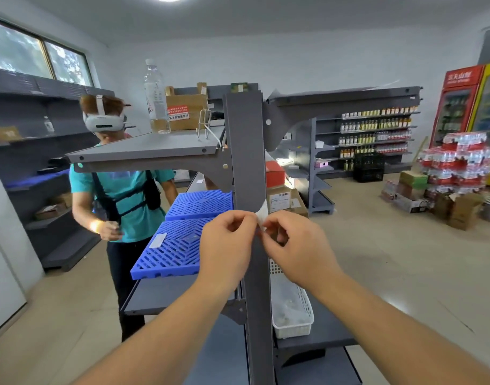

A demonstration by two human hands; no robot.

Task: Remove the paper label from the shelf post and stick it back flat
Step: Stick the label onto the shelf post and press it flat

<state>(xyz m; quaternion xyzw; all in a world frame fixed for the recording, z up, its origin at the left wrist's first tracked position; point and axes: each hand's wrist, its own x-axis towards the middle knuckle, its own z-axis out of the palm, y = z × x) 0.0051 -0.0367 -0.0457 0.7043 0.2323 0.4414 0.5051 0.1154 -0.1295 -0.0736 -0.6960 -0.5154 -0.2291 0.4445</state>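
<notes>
Pinching at the middle of the head view, the left hand (224,243) and the right hand (296,244) meet in front of the grey shelf post (245,151), which runs upright from 12 o'clock down to 6 o'clock. Between their fingertips sits the paper label (261,215), a small white piece against the post's right edge, its upper part curling off toward 1 o'clock. Both hands have fingers curled narrow, thumb and forefinger closed on the label's lower edge; how much of it adheres to the post cannot be told. At 9 o'clock of the hands, blue plastic grids (182,240) lie on a shelf. At 5 o'clock, a white basket (293,309) rests on a lower shelf. Toward 10 o'clock, another person (118,195) in a teal shirt stands wearing a white headset. A clear bottle (155,98) stands on the upper shelf at 11 o'clock.
</notes>
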